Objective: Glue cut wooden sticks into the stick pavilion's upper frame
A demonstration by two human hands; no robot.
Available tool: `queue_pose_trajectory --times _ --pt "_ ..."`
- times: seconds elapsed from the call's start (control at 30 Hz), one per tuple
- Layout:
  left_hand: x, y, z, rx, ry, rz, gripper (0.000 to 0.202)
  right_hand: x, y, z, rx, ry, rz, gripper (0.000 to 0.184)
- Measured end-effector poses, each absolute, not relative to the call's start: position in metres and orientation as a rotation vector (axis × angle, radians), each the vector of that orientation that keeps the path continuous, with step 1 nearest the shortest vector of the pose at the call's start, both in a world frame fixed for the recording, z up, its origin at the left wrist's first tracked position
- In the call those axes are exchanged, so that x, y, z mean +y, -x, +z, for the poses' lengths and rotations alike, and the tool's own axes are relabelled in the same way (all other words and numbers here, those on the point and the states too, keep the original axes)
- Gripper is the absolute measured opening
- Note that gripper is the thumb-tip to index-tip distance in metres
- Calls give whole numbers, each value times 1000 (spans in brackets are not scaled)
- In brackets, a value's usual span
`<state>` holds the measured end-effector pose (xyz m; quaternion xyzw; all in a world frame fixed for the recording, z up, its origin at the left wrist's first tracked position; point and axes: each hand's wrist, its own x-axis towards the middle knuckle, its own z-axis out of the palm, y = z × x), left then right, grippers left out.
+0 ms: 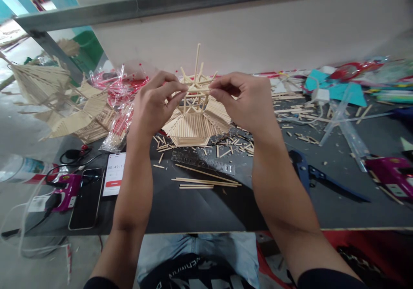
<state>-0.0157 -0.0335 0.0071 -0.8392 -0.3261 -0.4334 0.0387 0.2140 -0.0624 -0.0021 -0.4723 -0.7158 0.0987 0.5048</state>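
Note:
A wooden stick model point(195, 127) stands on the dark table, with a tiered, slatted roof below and an open stick frame above. One upright stick point(197, 63) rises from its middle. My left hand point(158, 99) and my right hand point(248, 101) are at either side of the upper frame, thumbs and fingers pinched. Between the fingertips runs a thin wooden stick point(198, 92), level with the frame; whether it touches the frame I cannot tell. Several loose long sticks point(206, 182) and a transparent ruler point(203, 163) lie in front of the model.
Cut stick pieces point(226, 147) litter the table around the model. A blue-handled cutter point(300, 170) lies at right, a purple power strip point(390, 175) beyond it. Two phones point(86, 198) lie at left. Another stick model point(77, 112) and red-tipped bagged sticks point(118, 127) sit behind them.

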Motion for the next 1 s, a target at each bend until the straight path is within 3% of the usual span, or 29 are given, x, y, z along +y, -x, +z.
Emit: queue_pose_trajectory --times 0.4,1.0 --pt "-32 18 4 -1021 2617 -1363 11 -58 -225 -8 -1701 1085 412 21" --pt "-31 18 6 -1008 2640 -1392 6 -63 -216 -2 -1669 1132 361 7"
